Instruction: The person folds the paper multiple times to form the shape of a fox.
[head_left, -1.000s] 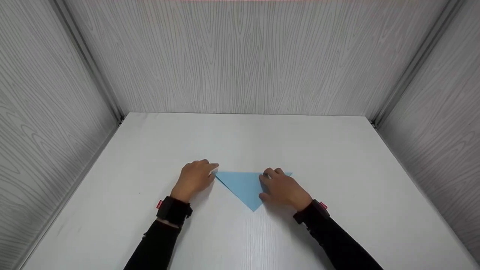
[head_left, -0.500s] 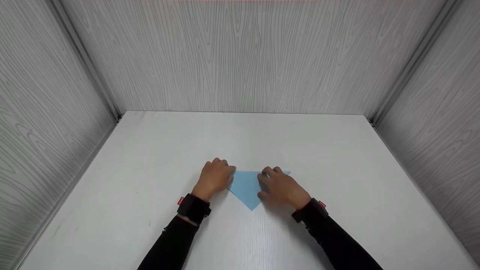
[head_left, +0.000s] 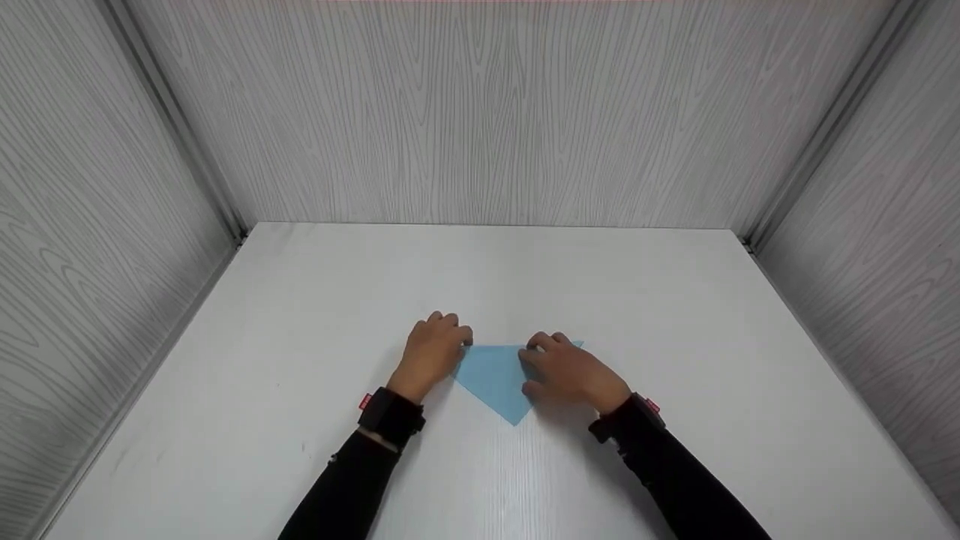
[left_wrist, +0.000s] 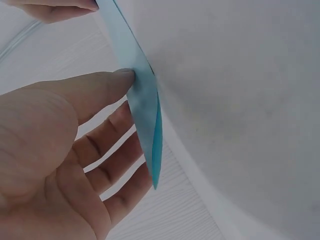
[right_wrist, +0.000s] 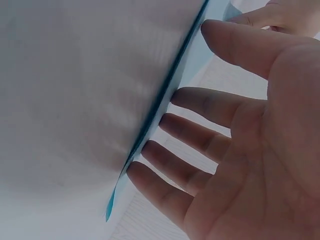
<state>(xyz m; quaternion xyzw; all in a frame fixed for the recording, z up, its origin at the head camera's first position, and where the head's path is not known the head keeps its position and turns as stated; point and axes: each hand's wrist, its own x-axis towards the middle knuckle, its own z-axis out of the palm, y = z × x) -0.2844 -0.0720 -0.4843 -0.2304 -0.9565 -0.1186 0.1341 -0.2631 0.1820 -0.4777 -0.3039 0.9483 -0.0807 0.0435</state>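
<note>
A sheet of light blue paper [head_left: 491,375], folded into a triangle, lies on the white table with one corner toward the person. At its left part is my left hand [head_left: 431,349], which hides the left corner in the head view. In the left wrist view the thumb [left_wrist: 122,80] lies on the near face of the paper [left_wrist: 142,100], and the other fingers pass behind its edge, pinching it. Over the paper's right half, my right hand [head_left: 566,371] presses with spread fingertips. The right wrist view has those fingertips [right_wrist: 175,95] lined along the paper's layered edge [right_wrist: 150,115].
White table [head_left: 300,285] surrounds the paper. Grey wood-grain panels stand at the back [head_left: 480,112], on the left [head_left: 75,225] and on the right [head_left: 877,225]. Both wrists wear black bands [head_left: 390,416].
My left hand has moved right from the paper's left corner onto its left part, covering more of it. My right hand stays nearly in place; the near tip has shifted slightly right.
</note>
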